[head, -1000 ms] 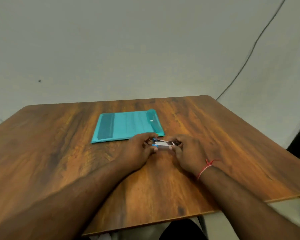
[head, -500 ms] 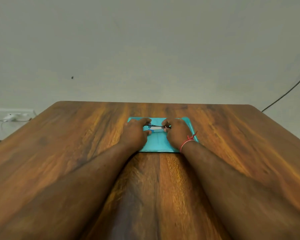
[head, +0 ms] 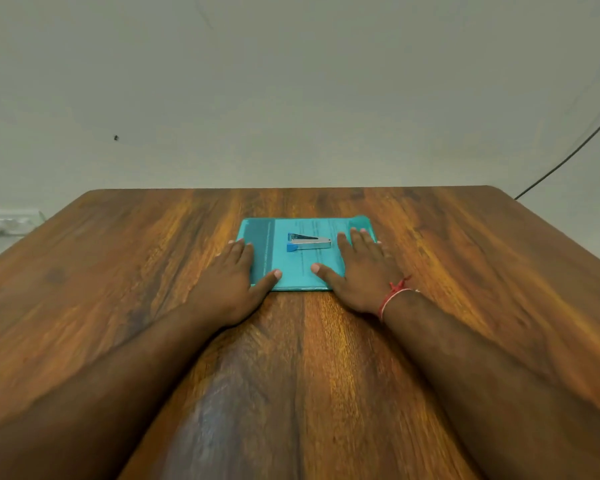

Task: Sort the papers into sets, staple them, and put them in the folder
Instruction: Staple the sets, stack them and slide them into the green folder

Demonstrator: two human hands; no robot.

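A teal folder [head: 298, 268] lies flat on the wooden table [head: 118, 289], a little beyond the middle. On top of it rests a small silver and blue stapler [head: 308, 242], lying free. My left hand [head: 234, 278] lies palm down over the folder's left edge, thumb on the folder. My right hand [head: 359, 268], with a red thread at the wrist, lies flat over the folder's right edge. Both hands hold nothing and their fingers are spread. Faint print shows through the folder; no loose papers are in view.
A plain wall stands behind the table's far edge. A black cable [head: 568, 154] runs down the wall at the right. A white socket strip [head: 4, 225] sits at the far left, off the table.
Both hands let go of the stapler, which now rests on the folder. The hands have moved apart and lie flat at the folder's left and right edges.
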